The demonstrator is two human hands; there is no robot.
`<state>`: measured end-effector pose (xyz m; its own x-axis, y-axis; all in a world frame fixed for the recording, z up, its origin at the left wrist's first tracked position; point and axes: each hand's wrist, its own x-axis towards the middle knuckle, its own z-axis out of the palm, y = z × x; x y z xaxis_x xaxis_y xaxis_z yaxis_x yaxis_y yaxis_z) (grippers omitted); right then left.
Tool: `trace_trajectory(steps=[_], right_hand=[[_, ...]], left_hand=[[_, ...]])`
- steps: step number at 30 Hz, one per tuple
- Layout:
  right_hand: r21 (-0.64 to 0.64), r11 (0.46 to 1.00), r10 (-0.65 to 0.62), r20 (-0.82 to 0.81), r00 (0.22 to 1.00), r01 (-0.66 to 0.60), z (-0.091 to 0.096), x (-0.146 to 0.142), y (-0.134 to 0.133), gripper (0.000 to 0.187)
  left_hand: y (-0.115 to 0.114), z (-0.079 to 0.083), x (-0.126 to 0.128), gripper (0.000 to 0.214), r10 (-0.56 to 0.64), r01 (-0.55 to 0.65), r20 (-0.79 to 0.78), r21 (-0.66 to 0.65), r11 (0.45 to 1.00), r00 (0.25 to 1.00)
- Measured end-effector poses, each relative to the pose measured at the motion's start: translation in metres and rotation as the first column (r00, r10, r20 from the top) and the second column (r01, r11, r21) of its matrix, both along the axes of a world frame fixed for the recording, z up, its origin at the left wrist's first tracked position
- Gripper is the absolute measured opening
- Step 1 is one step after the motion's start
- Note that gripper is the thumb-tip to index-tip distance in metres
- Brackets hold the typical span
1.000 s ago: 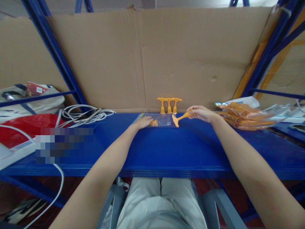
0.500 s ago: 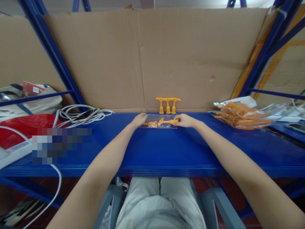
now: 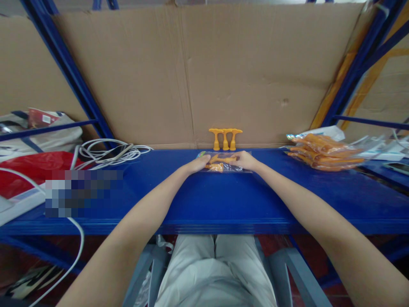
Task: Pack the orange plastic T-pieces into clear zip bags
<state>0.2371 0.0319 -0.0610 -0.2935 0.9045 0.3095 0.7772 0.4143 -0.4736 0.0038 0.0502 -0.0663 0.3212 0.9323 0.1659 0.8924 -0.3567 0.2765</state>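
Note:
A clear plastic bag with a colourful printed corner lies on the blue shelf, holding orange plastic toy hammers that partly overlap. My left hand is closed on the bag's left end, thumb on top. At the right, my right hand has its fingers closed around the end of one toy hammer; I cannot tell whether the film lies between. Just behind the bag, three more orange toy hammers stand upright side by side, heads up, near the cardboard.
A cardboard sheet closes off the back of the blue shelf. Bagged orange pieces are piled at the right. Coiled white cables, a red bag and a blurred patch occupy the left side. Blue posts frame both sides.
The bag has shifted to the right, and its printed corner now shows by my left hand. My left hand has moved rightward, closer to my right hand. The standing hammers stay put.

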Motion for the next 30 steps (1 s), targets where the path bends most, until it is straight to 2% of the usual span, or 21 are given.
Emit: trace_trajectory(steps=[4, 6, 8, 10, 12, 15, 17, 20, 22, 25, 30], right_hand=[[-0.031, 0.997, -0.079, -0.082, 0.994, 0.076, -0.007, -0.008, 0.004, 0.015], [-0.055, 0.996, -0.084, -0.147, 0.986, 0.076, -0.010, -0.012, 0.006, 0.017], [-0.106, 0.994, -0.040, -0.269, 0.962, 0.011, -0.011, -0.014, 0.005, 0.025], [-0.171, 0.981, 0.006, -0.422, 0.906, -0.086, -0.010, -0.015, 0.002, 0.036], [-0.213, 0.967, 0.010, -0.506, 0.862, -0.137, -0.007, -0.013, -0.002, 0.038], [-0.229, 0.970, -0.038, -0.461, 0.886, -0.077, 0.004, -0.007, -0.005, 0.024], [-0.221, 0.974, -0.128, -0.396, 0.909, 0.040, 0.013, 0.000, -0.002, 0.020], [-0.111, 0.951, -0.309, -0.345, 0.886, 0.289, 0.028, 0.011, 0.006, 0.026], [-0.013, 0.917, -0.380, -0.334, 0.862, 0.399, 0.037, 0.016, 0.014, 0.029], [0.088, 0.894, -0.403, -0.267, 0.875, 0.439, 0.047, 0.014, 0.028, 0.031], [0.202, 0.906, -0.363, -0.083, 0.928, 0.372, 0.050, -0.004, 0.056, 0.038]], left_hand=[[-0.004, -0.001, 0.006, 0.058, -0.176, 0.175, -0.022, -0.054, 0.983, 0.984], [-0.005, -0.001, 0.007, 0.060, -0.178, 0.175, -0.047, -0.053, 0.983, 0.983], [-0.005, -0.001, 0.007, 0.062, -0.144, 0.140, -0.074, -0.065, 0.988, 0.987], [-0.004, -0.001, 0.007, 0.065, -0.121, 0.114, -0.098, -0.078, 0.990, 0.988], [-0.004, 0.000, 0.006, 0.066, -0.122, 0.112, -0.112, -0.089, 0.990, 0.986], [-0.004, 0.001, 0.006, 0.066, -0.140, 0.125, -0.133, -0.113, 0.986, 0.981], [-0.003, 0.002, 0.006, 0.066, -0.151, 0.132, -0.153, -0.128, 0.983, 0.976], [-0.001, 0.002, 0.006, 0.067, -0.160, 0.136, -0.179, -0.141, 0.981, 0.971], [0.000, 0.003, 0.004, 0.066, -0.142, 0.114, -0.188, -0.153, 0.982, 0.972], [0.000, 0.008, -0.002, 0.066, -0.072, 0.032, -0.208, -0.188, 0.982, 0.975], [0.005, 0.018, -0.026, 0.065, -0.012, -0.062, -0.281, -0.254, 0.965, 0.960]])
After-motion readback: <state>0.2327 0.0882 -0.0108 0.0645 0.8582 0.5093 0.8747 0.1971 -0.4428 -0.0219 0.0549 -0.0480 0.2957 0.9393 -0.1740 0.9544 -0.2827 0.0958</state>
